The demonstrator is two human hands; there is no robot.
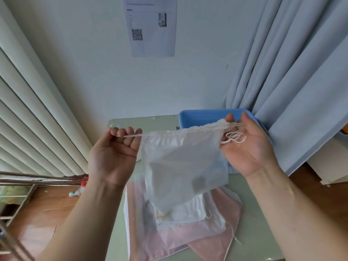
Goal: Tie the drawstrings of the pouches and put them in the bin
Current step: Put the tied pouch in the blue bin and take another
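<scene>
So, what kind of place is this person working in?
Probably a room in a home or dormitory: grey curtains hang on the right, the floor is wooden, and a printed sheet with a QR code is on the wall.

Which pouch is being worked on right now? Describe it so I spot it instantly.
On the pale green table, find the blue bin at the far end. In front of it a translucent white pouch hangs between left hand and right hand by its drawstrings. Unlike the pile of pouches lying flat below, it is airborne, its mouth gathered.
</scene>
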